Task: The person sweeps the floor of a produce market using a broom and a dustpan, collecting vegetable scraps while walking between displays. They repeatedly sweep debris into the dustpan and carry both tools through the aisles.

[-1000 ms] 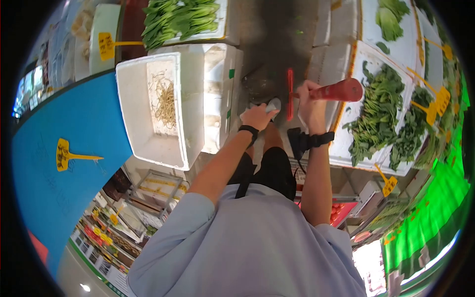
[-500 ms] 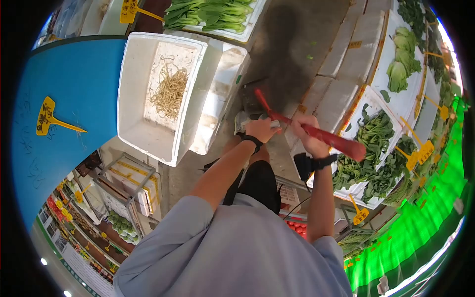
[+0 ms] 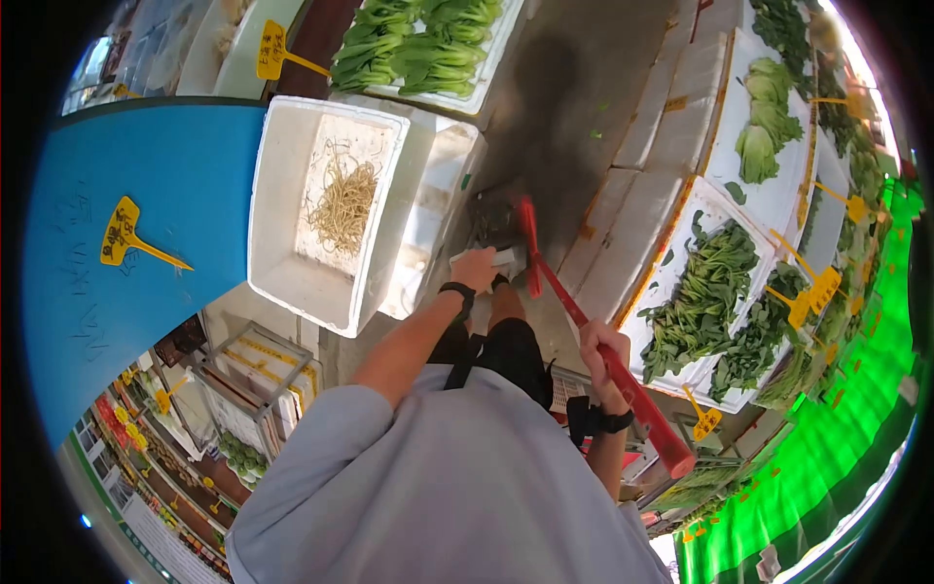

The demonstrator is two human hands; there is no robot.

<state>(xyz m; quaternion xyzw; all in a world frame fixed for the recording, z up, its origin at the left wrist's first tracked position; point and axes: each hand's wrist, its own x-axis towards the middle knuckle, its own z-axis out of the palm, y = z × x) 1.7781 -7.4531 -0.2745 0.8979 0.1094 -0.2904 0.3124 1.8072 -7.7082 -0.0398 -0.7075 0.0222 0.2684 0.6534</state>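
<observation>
My right hand (image 3: 605, 362) is wrapped round the red handle of a broom (image 3: 562, 297). The handle's thick top end comes up close to my body, and its narrow red head points down at the floor between the stalls. Lower left of it, my left hand (image 3: 475, 270) is closed round a pale handle whose end pokes out beside the fingers. Just beyond that hand, a dark dustpan (image 3: 494, 216) is low over the floor, with the broom head close at its right side. Shadow blurs the dustpan's contents.
A white foam box (image 3: 258, 209) with thin dry stalks stands at left by a blue board (image 3: 165, 156). Leafy greens (image 3: 418, 49) fill a tray ahead. Along the right run white boxes (image 3: 671, 117) topped with greens (image 3: 710, 282). Green scraps (image 3: 598, 107) lie on the floor (image 3: 613, 58).
My right hand has moved down and toward my body with the broom, so its head now stands beside the dustpan. My left hand has shifted slightly left.
</observation>
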